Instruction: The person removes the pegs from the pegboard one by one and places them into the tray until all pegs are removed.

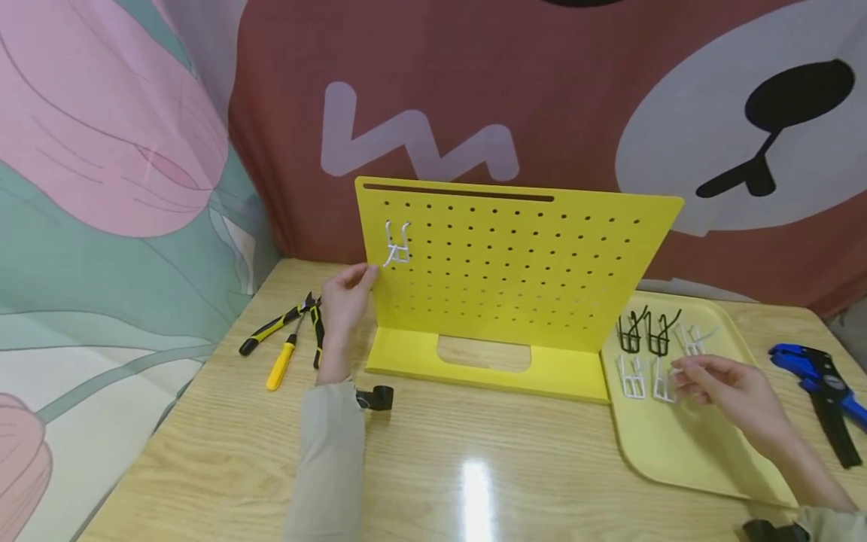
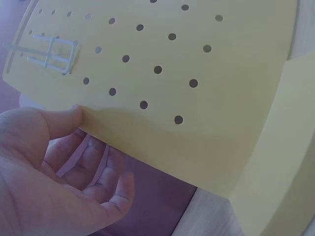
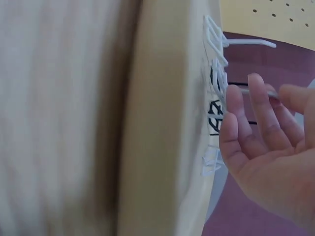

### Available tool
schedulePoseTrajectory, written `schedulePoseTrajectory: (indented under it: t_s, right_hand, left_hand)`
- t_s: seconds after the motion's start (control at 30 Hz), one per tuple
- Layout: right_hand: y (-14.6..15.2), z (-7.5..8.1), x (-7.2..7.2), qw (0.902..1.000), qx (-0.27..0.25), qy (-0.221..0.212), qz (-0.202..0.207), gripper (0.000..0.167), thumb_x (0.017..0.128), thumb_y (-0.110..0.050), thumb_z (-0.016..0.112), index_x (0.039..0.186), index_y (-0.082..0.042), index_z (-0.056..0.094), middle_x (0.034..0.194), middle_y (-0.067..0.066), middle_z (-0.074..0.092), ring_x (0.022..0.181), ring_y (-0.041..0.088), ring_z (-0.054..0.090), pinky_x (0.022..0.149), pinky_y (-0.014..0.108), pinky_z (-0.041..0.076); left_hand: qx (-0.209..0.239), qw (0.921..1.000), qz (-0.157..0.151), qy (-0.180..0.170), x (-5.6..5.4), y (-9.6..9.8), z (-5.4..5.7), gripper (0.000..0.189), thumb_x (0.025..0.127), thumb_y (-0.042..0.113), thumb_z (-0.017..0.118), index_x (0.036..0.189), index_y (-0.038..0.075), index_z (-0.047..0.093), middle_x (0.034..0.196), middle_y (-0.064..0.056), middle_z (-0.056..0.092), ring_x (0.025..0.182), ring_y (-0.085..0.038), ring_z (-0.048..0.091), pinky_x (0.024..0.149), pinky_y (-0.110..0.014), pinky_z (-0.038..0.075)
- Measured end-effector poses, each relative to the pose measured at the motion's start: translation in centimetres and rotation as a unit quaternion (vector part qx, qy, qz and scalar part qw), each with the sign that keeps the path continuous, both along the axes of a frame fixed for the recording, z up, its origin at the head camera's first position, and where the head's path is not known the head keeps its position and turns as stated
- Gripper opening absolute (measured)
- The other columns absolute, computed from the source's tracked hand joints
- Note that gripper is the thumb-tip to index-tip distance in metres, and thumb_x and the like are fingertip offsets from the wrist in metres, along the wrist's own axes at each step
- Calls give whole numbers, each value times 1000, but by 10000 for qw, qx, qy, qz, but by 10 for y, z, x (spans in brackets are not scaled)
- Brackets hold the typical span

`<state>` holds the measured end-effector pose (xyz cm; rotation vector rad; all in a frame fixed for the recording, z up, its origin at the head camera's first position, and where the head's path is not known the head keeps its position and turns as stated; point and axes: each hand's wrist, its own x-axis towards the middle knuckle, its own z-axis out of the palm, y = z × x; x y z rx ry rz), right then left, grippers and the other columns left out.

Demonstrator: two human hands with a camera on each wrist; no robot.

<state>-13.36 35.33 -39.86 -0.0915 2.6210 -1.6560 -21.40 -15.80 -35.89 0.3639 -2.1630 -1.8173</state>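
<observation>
A yellow pegboard [image 1: 501, 263] stands upright on its base, with one white wire hook [image 1: 397, 245] hanging near its upper left corner. My left hand [image 1: 345, 305] grips the board's left edge, thumb on the front and fingers behind, below that hook. Over the yellow tray [image 1: 684, 452], my right hand [image 1: 734, 391] pinches the prong of a white hook [image 1: 662, 382] between thumb and fingertips. Beside it in the tray are another white hook [image 1: 633, 379], two black hooks [image 1: 658, 335] and a further white hook [image 1: 692, 340]. In the right wrist view, my fingers [image 3: 266, 123] partly cover the hooks.
Left of the board lie black-and-yellow pliers [image 1: 274, 329] and a screwdriver with a yellow handle [image 1: 281, 365]. A blue-and-black hand tool [image 1: 822, 391] lies right of the tray. A printed cloth [image 1: 447, 45] hangs behind the wooden table [image 1: 420, 459].
</observation>
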Motion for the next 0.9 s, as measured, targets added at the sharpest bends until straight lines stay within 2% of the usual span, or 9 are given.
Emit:
schedulePoseTrajectory:
  t_s: [0.17,0.37,0.5,0.6,0.7,0.77,0.9]
  right_hand:
    - [1,-2,-2,9998,-73,-174,-14,20,100,-19,52,101,-26,70,84,-8,71,72,11,68,61,25,54]
    - [-1,-3,-5,9999,-22,-150,62,20,101,-19,50,102,-28,68,84,-9,71,72,11,68,61,25,54]
    - [-3,-6,-5,9994,-254,-224,100,22,101,-16,51,101,-31,67,84,-8,71,72,11,68,60,25,54]
    - [-2,-7,-4,9989,-380,-235,166,27,100,-11,51,109,-34,62,87,-8,72,73,12,69,60,26,54]
    - [-2,-5,-1,9973,-601,-234,361,39,100,-8,49,123,-39,50,90,-8,73,74,14,70,61,27,54]
    - [-3,-3,1,9945,-886,-109,544,47,100,-3,46,132,-37,41,91,-4,73,73,17,70,62,28,55]
    - [-11,6,2,9860,-1389,193,905,55,100,3,43,142,-30,33,93,1,73,73,20,70,64,27,55]
  left_hand:
    - [36,10000,27,-46,0,-1,1,36,92,27,66,119,3,66,122,-12,62,109,-24,55,91,-37,43]
    - [51,9999,86,-13,0,-3,1,35,92,26,66,118,3,67,120,-12,63,108,-23,55,89,-35,43]
    - [53,9999,112,90,0,-3,-1,35,92,25,67,117,1,67,118,-14,63,106,-24,56,87,-34,44]
    - [-45,9999,118,114,-1,-2,-2,34,92,25,67,116,2,68,117,-14,64,105,-24,57,86,-34,45]
    - [-132,9998,130,106,-2,-1,-3,33,91,25,67,115,2,68,117,-14,65,105,-23,58,86,-34,45]
    - [-125,9998,119,141,-2,0,-3,33,91,25,68,114,2,69,116,-14,65,106,-24,58,87,-34,45]
    - [-50,9998,90,177,-2,0,-3,34,91,25,68,115,1,68,116,-15,64,107,-25,57,88,-35,45]
